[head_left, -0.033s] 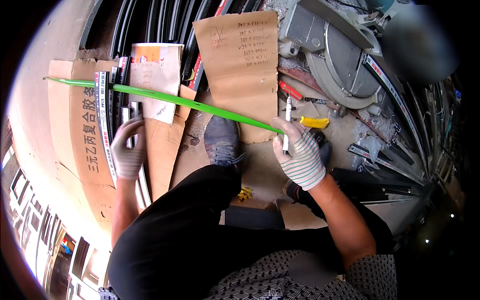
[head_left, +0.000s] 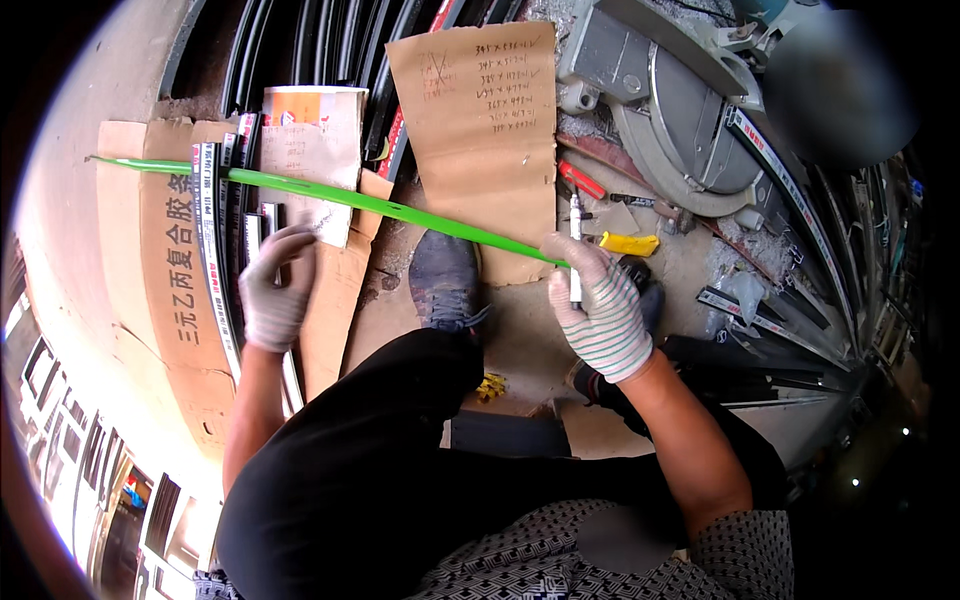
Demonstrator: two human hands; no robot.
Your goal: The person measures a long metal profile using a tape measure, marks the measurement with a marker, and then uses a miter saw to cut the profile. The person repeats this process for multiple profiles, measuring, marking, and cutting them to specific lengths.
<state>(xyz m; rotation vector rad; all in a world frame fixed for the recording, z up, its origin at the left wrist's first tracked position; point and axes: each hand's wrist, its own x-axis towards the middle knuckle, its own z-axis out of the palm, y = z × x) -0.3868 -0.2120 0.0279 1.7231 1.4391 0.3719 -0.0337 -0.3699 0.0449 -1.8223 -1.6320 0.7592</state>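
Observation:
My right hand (head_left: 605, 325), in a white glove with thin stripes, is closed around a white marker pen (head_left: 576, 240) that stands nearly upright between thumb and fingers. The right end of a long bright green strip (head_left: 400, 212) meets the same fingers; whether they pinch it is hard to tell. Leftward the strip runs across the cardboard and the profiles. My gloved left hand (head_left: 275, 300) hovers beside the white-and-black profiles (head_left: 212, 240), its fingers curved and apart from the thumb. I see nothing in it, though its fingertips are blurred.
Upright ahead is a brown cardboard sheet (head_left: 480, 170) with handwriting; a smaller paper-faced card (head_left: 320, 140) lies left of it. A grey cutting machine (head_left: 680, 120) stands at the upper right. Red-handled (head_left: 582, 180) and yellow-handled (head_left: 630, 244) tools lie near my right hand. Loose profiles (head_left: 770, 325) lie beyond.
My left hand has shifted right and slightly up, away from the profiles. My right hand, the marker pen and the green strip have barely moved.

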